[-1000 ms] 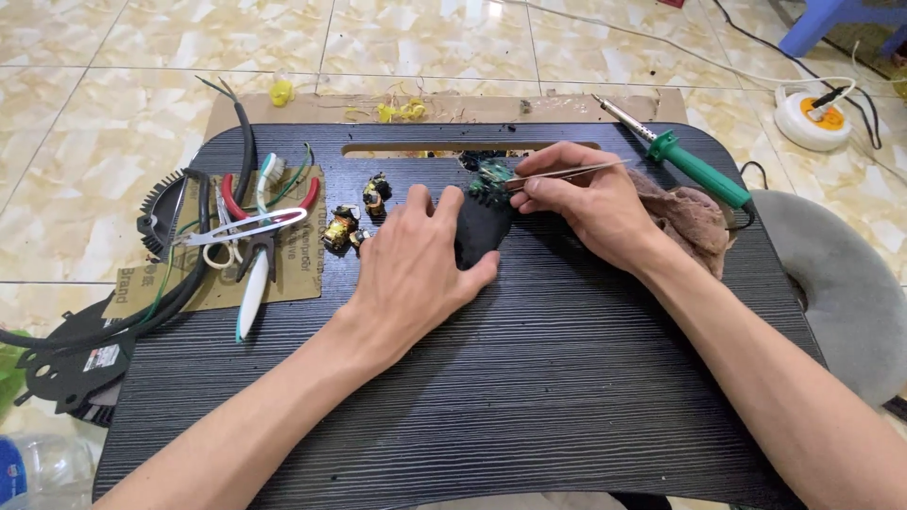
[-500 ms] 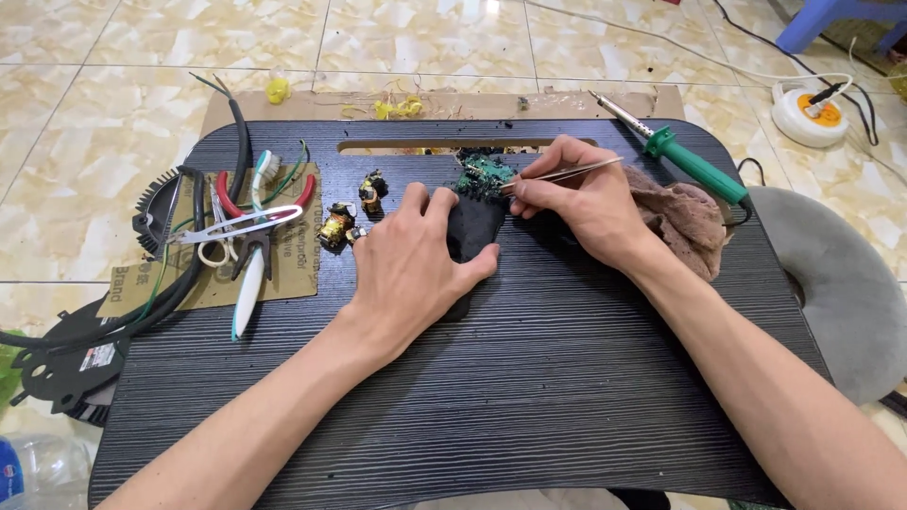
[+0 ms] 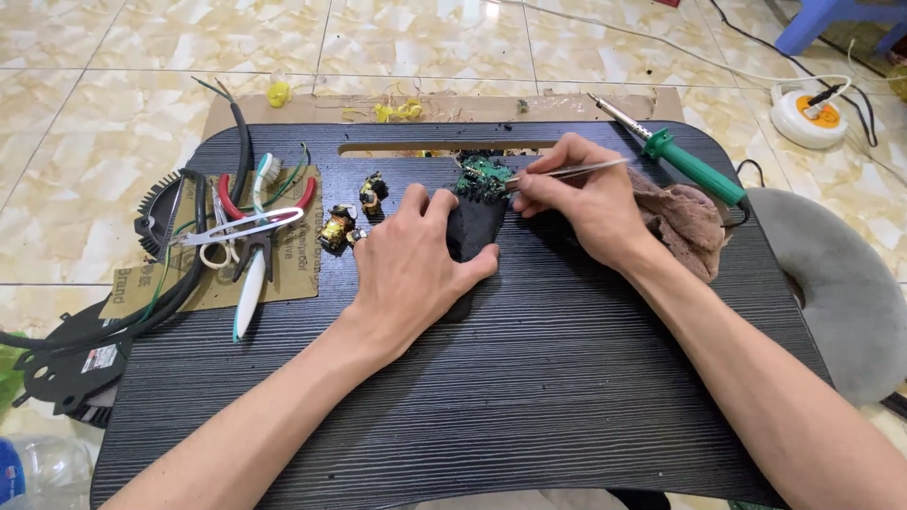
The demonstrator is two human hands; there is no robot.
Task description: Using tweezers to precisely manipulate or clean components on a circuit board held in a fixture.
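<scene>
Table [image 3: 529, 378]: dark board, matt, finely ridged in a wood-grain pattern.
Floor [image 3: 94, 123]: glazed tiles, marbled cream, glossy.
Circuit board [image 3: 485, 176]: green laminate, slightly shiny, studded with dark parts.
Tweezers [image 3: 576, 170]: bare metal, smooth and bright, pinched in the right hand [image 3: 576, 203].
Black piece [image 3: 472, 231]: matt, dull, pressed under the left hand [image 3: 411, 269]; material cannot be told.
Soldering iron [image 3: 682, 161]: green plastic handle, smooth; metal shaft, dull grey.
Rag [image 3: 685, 227]: brown cloth, rough, crumpled.
Cardboard sheet [image 3: 288, 274]: brown paperboard, matt.
Pliers [image 3: 255, 247]: red plastic grips, glossy.
Coils [image 3: 337, 229]: copper-coloured wire, glinting.
Cushion [image 3: 841, 283]: grey fabric, soft, matt.
</scene>
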